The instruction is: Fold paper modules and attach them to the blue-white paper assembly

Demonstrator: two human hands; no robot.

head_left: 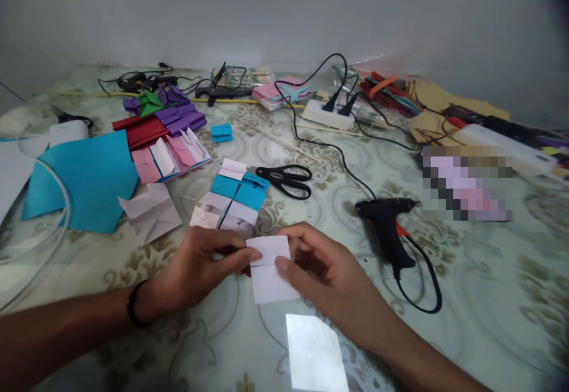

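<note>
A small folded white paper [272, 282] is held up between both hands near the middle, a fold line running across it. My left hand [213, 258] pinches its left edge with the thumb on top. On its right side my right hand [317, 264] grips it, thumb pressed on the face and fingers behind. Just beyond the hands lie folded blue and white pieces [242, 193]. Another white paper [315, 353] rests on the table below my right hand.
Black scissors [288, 179] lie beyond the hands. A black glue gun [386, 226] with a looping cord stands at right. Blue sheets [84, 178], folded coloured papers [173, 155] and a white power strip [329, 114] are farther off on the patterned table [471, 321].
</note>
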